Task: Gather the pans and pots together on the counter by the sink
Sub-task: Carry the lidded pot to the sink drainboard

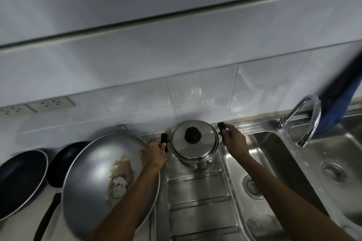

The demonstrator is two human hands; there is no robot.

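A steel pot (195, 154) with a lid and black knob stands on the ribbed drainboard (197, 191) against the tiled wall. My left hand (154, 154) grips its black left handle and my right hand (233, 139) grips its black right handle. Left of the pot lies a big grey wok (94, 178) with brownish residue inside; my left forearm crosses over it. Two dark frying pans (19, 178) (64, 160) sit further left on the counter, the second with a long black handle toward me.
A double steel sink (274, 154) lies right of the drainboard, with a curved tap (305, 121) at its back. A blue cloth (337, 101) hangs at the right edge. Wall sockets (49, 103) sit above the counter at left.
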